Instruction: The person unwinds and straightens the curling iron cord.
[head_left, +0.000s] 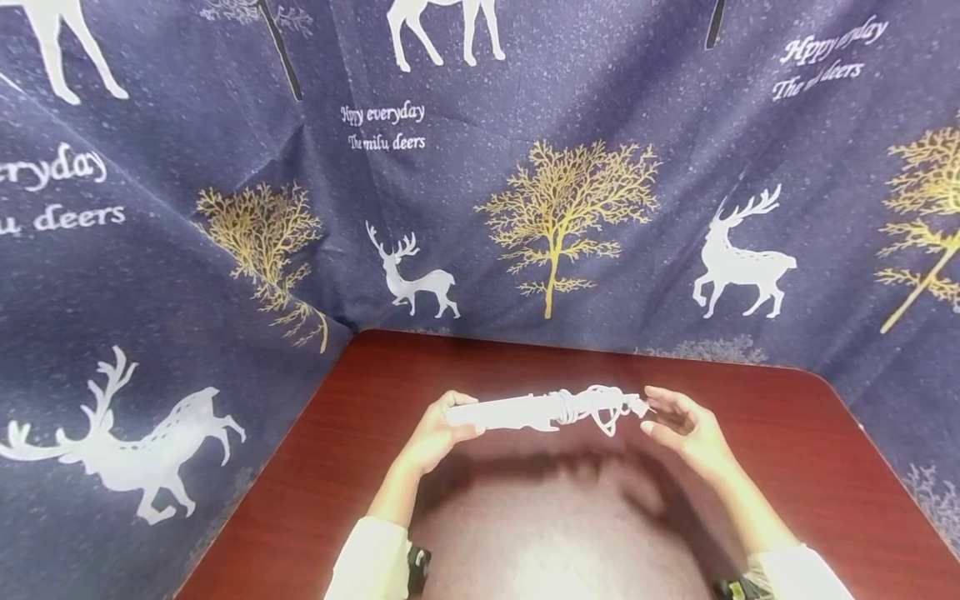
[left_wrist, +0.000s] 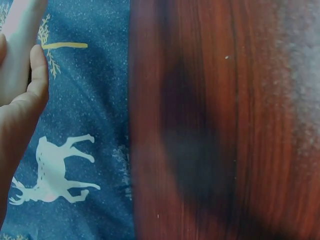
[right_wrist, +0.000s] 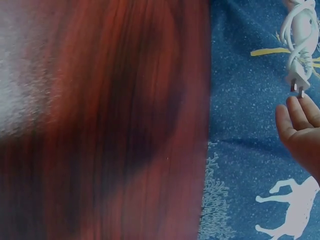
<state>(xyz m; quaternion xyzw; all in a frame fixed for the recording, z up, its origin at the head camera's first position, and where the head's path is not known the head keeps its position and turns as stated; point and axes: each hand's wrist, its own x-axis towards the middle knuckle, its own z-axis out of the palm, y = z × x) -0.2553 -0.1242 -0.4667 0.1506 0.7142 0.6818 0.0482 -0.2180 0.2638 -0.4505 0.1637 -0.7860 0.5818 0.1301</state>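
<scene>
A long white corded appliance (head_left: 510, 413) is held up over the table, nearly level in the head view. Its exact kind is washed out by glare. My left hand (head_left: 435, 433) grips its left end, thumb on the near side and fingers behind. In the left wrist view its smooth white body (left_wrist: 17, 50) lies between thumb and fingers. A white cord (head_left: 600, 402) is wound in loops round the right part. The two-pin plug (right_wrist: 298, 82) points at my right hand (head_left: 693, 433), whose fingers and thumb are spread apart, fingertips right at the pins.
A dark red wood-grain table (head_left: 337, 483) lies below, with a bright glare patch near its front. Dark blue cloth (head_left: 465, 192) with printed deer and trees hangs at the back and both sides. Shadows of the hands fall on the tabletop.
</scene>
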